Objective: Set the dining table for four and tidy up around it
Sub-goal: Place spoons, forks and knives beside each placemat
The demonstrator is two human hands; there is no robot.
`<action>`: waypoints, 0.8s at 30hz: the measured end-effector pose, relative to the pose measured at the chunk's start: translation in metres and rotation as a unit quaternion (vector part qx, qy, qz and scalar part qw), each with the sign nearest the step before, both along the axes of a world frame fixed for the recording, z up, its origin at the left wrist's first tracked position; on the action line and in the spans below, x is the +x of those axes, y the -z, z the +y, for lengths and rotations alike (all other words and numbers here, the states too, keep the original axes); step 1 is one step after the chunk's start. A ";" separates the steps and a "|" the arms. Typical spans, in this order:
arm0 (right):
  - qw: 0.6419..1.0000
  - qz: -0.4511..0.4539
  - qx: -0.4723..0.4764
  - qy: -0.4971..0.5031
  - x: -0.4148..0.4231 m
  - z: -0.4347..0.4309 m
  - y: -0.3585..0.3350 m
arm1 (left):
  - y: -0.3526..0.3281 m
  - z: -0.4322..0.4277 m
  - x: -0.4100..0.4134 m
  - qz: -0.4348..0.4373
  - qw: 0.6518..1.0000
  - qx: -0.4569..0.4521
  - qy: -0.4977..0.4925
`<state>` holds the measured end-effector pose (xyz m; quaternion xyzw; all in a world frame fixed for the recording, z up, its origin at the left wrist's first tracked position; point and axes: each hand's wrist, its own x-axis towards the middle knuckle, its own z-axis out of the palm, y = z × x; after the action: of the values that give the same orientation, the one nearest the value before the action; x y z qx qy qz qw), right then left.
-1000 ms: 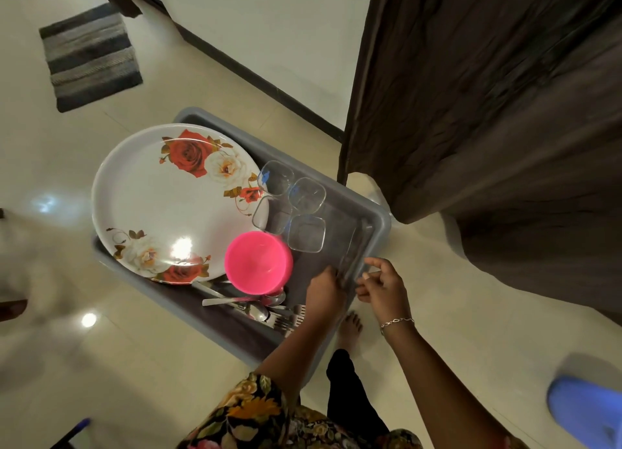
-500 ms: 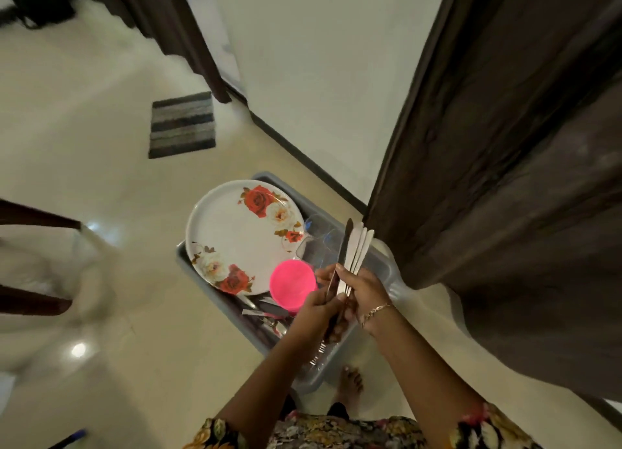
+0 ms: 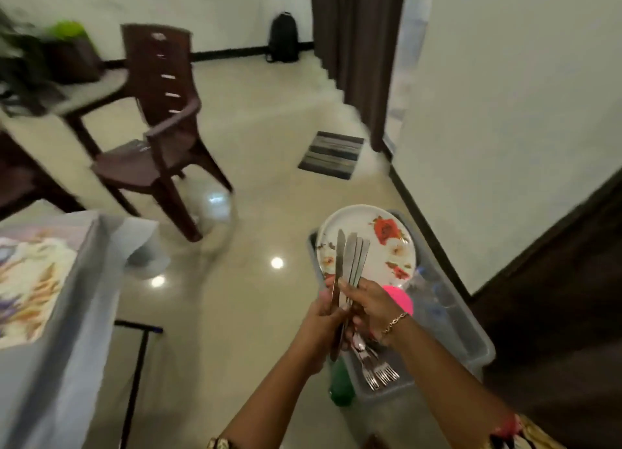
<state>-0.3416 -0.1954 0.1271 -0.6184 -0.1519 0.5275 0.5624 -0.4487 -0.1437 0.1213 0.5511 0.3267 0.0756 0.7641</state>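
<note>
Your left hand [image 3: 321, 317] curls round the handle of one steel table knife [image 3: 339, 263], blade pointing up. Your right hand [image 3: 372, 302] pinches a fanned bundle of similar steel knives [image 3: 357, 258] just beside it; how many are in the bundle you cannot tell exactly. Both hands are over the grey plastic tub [image 3: 471, 344] on the floor, which holds a round white plate printed with red roses [image 3: 387, 243], a bright pink bowl [image 3: 402, 297] partly hidden behind your right wrist, and steel forks [image 3: 380, 373] at its near end. The dining table with a floral cloth [image 3: 37, 280] stands well apart on your left, with a brown plastic armchair [image 3: 161, 139] beyond it.
</note>
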 end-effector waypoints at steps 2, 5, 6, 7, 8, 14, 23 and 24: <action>1.000 0.007 0.016 -0.024 -0.031 0.016 -0.007 | -0.012 0.006 -0.038 0.000 0.998 0.011 -0.056; 0.998 0.006 0.031 -0.053 -0.090 0.035 -0.016 | -0.027 0.008 -0.103 0.014 0.989 0.027 -0.147; 0.998 0.004 0.037 -0.059 -0.114 0.038 -0.019 | -0.031 0.008 -0.127 0.016 0.983 0.029 -0.179; 0.997 -0.003 0.039 -0.070 -0.139 0.040 -0.020 | -0.034 0.006 -0.152 0.012 0.978 0.029 -0.208; 0.995 -0.010 0.043 -0.086 -0.166 0.041 -0.022 | -0.036 0.003 -0.178 0.006 0.972 0.030 -0.234; 0.979 0.001 0.055 -0.197 -0.331 0.032 -0.030 | -0.044 -0.031 -0.335 0.018 0.934 0.038 -0.355; 0.936 0.030 0.075 -0.341 -0.508 0.025 -0.047 | -0.061 -0.074 -0.500 -0.012 0.844 0.078 -0.531; 0.931 0.035 0.076 -0.354 -0.522 0.026 -0.047 | -0.061 -0.076 -0.512 -0.017 0.833 0.078 -0.548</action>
<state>-0.8633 -0.1689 0.1737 -0.4609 -0.3812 0.7005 0.3893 -0.9605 -0.2197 0.1822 0.3386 0.5552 0.5164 0.5572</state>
